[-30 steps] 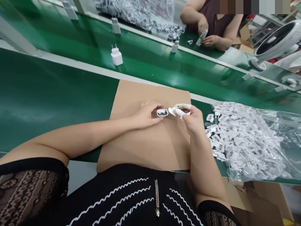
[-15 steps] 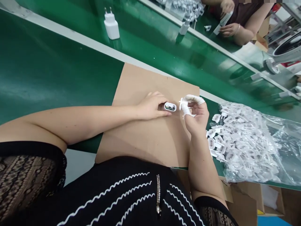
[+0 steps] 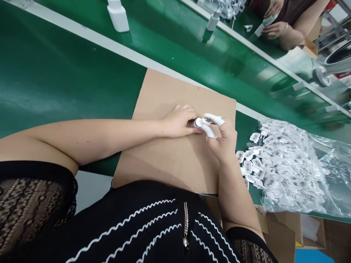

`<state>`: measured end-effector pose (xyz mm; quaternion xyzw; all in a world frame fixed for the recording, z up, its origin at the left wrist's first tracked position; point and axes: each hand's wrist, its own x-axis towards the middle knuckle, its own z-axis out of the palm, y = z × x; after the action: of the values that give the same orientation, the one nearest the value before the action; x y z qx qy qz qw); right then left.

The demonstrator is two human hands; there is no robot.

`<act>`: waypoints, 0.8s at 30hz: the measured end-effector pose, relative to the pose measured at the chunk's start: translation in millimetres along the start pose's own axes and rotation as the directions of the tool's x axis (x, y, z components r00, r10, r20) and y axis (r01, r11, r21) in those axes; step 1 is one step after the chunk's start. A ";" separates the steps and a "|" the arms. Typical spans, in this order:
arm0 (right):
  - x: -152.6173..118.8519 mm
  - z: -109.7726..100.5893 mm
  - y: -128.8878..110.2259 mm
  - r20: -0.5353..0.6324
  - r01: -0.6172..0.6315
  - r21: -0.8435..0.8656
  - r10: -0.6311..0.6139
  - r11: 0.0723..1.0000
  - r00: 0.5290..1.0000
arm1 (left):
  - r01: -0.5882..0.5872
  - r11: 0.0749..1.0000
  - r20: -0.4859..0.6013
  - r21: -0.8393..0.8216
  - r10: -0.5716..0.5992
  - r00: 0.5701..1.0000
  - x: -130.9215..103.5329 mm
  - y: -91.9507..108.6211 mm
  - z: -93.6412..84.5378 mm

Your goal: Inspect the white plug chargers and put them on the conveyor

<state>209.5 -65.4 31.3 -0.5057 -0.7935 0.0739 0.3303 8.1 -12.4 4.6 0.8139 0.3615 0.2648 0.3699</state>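
Observation:
My left hand rests on a cardboard sheet and grips a white charger housing, mostly hidden by the fingers. Its open end faces my right hand. White tape or finger covers wrap my right thumb and forefinger, which pinch a white plug cap with metal pins at the housing's mouth. Fingers hide most of the cap, so I cannot tell how far it sits in the housing.
Right of the cardboard, a clear plastic bag spills many white plug caps. A white charger stands on the green belt, another charger farther back. Across it, a co-worker's hands hold a white part.
My right hand has moved left, bringing the plug cap from beside the housing to its open end. The near charger on the belt has shifted up and left in view.

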 end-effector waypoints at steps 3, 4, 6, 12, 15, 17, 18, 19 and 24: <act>0.4 1.5 -1.7 0.018 -0.013 -0.020 0.014 1.000 1.000 | 0.002 1.000 0.005 -0.001 -0.002 1.000 0.5 -0.2 0.2; 0.4 1.5 -2.8 0.022 -0.009 -0.028 0.010 1.000 1.000 | 0.004 1.000 0.007 0.001 -0.004 1.000 0.7 -0.6 0.4; 0.4 0.6 -5.3 0.017 0.001 -0.051 0.000 0.999 1.000 | 0.005 1.000 0.011 0.001 -0.005 1.000 0.9 -1.3 0.7; 2.5 -3.7 -5.6 0.056 0.052 -0.219 -0.040 0.974 0.998 | -0.015 1.000 0.012 0.014 0.015 1.000 0.7 -2.3 0.0; 3.1 -2.2 -5.2 0.050 0.026 -0.274 -0.013 0.961 0.999 | -0.028 0.999 0.013 0.016 0.028 1.000 0.9 -2.3 -0.4; 2.3 0.3 -6.4 0.031 -0.004 -0.279 0.013 0.960 0.999 | -0.034 0.999 0.004 0.015 0.034 0.999 1.0 -2.4 0.0; 1.6 1.5 -7.4 0.025 -0.013 -0.282 0.021 0.959 0.999 | -0.032 0.999 0.001 0.016 0.032 0.999 1.0 -2.5 0.3; 1.0 2.5 -8.5 0.020 -0.016 -0.292 0.022 0.956 1.000 | -0.029 0.999 0.003 0.019 0.029 1.000 1.0 -2.5 0.7; 0.7 2.5 -12.3 -0.003 0.004 -0.342 -0.005 0.940 1.000 | -0.019 0.999 0.009 0.036 0.019 1.000 1.1 -2.7 2.3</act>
<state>198.6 -70.1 35.2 -0.5539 -0.7947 -0.0669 0.2391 9.3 -11.2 1.3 0.8249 0.3568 0.2585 0.3540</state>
